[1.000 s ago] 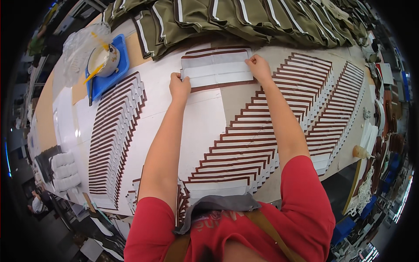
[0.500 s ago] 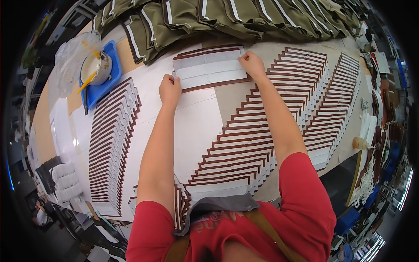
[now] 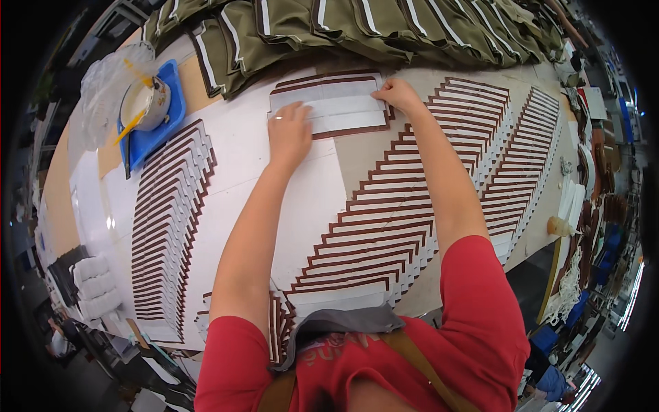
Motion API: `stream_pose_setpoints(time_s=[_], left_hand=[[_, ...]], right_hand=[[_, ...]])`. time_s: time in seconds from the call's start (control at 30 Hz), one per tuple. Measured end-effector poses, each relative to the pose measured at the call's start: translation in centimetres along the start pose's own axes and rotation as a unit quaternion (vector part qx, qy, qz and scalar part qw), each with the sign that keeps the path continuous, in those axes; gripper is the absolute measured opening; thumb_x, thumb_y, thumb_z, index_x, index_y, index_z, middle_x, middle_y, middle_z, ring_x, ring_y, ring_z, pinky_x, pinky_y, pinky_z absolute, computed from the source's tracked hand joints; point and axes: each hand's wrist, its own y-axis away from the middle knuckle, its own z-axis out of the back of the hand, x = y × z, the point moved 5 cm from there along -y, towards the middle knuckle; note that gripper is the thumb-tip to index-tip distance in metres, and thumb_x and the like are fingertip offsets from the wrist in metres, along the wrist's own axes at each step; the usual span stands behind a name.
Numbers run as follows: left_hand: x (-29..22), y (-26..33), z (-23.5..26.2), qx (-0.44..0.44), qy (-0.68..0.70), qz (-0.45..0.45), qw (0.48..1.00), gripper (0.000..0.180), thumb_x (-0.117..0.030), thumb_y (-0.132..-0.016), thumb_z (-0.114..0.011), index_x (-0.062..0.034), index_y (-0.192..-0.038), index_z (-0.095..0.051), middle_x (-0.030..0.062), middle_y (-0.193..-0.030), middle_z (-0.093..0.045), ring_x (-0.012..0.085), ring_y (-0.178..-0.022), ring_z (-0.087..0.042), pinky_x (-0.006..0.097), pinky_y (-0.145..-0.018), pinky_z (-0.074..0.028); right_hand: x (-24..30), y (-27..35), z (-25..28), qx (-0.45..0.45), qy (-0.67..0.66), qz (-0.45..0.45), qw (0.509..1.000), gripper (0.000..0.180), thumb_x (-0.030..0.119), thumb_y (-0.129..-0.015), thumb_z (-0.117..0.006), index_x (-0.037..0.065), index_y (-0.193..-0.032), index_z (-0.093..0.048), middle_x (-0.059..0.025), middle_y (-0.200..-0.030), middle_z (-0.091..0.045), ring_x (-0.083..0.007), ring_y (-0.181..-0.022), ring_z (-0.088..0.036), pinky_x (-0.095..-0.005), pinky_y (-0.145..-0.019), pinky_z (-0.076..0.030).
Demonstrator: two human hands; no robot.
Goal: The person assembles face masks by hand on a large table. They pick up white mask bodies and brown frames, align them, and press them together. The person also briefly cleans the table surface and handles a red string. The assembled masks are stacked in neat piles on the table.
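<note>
A flat rectangular panel [image 3: 343, 123], whitish with dark brown borders, lies at the far middle of the table. Across it runs a white strip [image 3: 348, 104]. My left hand [image 3: 290, 134] rests over the panel's left end, fingers stretched out and slightly blurred, a ring on one of them. At the opposite end my right hand [image 3: 399, 96] pinches the strip's right end between thumb and fingers. Under the fingertips the exact grip is partly hidden. To the right, a long fanned row of similar brown-edged panels [image 3: 371, 226] overlaps step by step.
Another fanned row [image 3: 165, 226] lies left, and a narrower one [image 3: 525, 151] far right. A white pot [image 3: 152, 110] with yellow-handled tools sits in a blue tray [image 3: 175, 86] beside a clear plastic bag [image 3: 103, 89]. Olive fabric pieces with white strips [image 3: 288, 34] line the far edge.
My left hand has let go of the panel's left edge and moved right, its fingers now spread over the strip. My right hand stays at the right end.
</note>
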Motion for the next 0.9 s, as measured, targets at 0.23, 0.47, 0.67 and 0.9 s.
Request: stream_pose_setpoints(time_s=[0.23,0.47,0.67,0.9], left_hand=[[-1.4,1.2,-2.3,0.014,0.014,-0.003,1.000,0.032,-0.021,-0.077,-0.056,-0.0180,-0.109,-0.052,0.0044,-0.123,-0.044,0.0261,-0.118,-0.036,0.050,-0.097,-0.024],[-1.5,1.5,-2.5,0.019,-0.006,0.021,1.000,0.038,-0.023,-0.077,-0.055,-0.0139,-0.114,-0.049,0.0071,-0.124,-0.042,0.0260,-0.120,-0.033,0.050,-0.098,-0.022],[-1.4,1.5,-2.6,0.007,0.003,0.013,1.000,0.036,-0.024,-0.078,-0.055,-0.0091,-0.109,-0.052,0.0106,-0.119,-0.045,0.0304,-0.118,-0.035,0.052,-0.097,-0.022],[-1.3,1.3,-2.8,0.030,-0.003,0.005,1.000,0.035,-0.025,-0.078,-0.055,-0.0076,-0.108,-0.053,0.0111,-0.119,-0.045,0.0325,-0.117,-0.035,0.053,-0.096,-0.022]], right_hand=[[6.3,1.9,-0.7,-0.144,0.074,0.145,0.976,0.019,0.019,-0.070,-0.063,0.002,-0.072,-0.055,-0.0138,-0.075,-0.058,-0.0306,-0.072,-0.056,-0.0383,-0.065,-0.044],[16.5,1.0,-10.5,-0.055,0.044,0.330,0.941,0.012,0.012,-0.076,-0.053,0.005,-0.084,-0.060,-0.0120,-0.086,-0.057,-0.0298,-0.082,-0.055,-0.0385,-0.071,-0.046],[18.2,0.2,-14.2,-0.075,0.230,0.413,0.878,0.015,0.009,-0.073,-0.053,0.003,-0.084,-0.060,-0.0088,-0.092,-0.057,-0.0263,-0.082,-0.058,-0.0361,-0.071,-0.050],[19.5,0.0,-15.8,-0.079,0.362,0.465,0.804,0.012,0.008,-0.070,-0.052,0.002,-0.080,-0.056,-0.0115,-0.081,-0.057,-0.0235,-0.075,-0.060,-0.0339,-0.060,-0.052]])
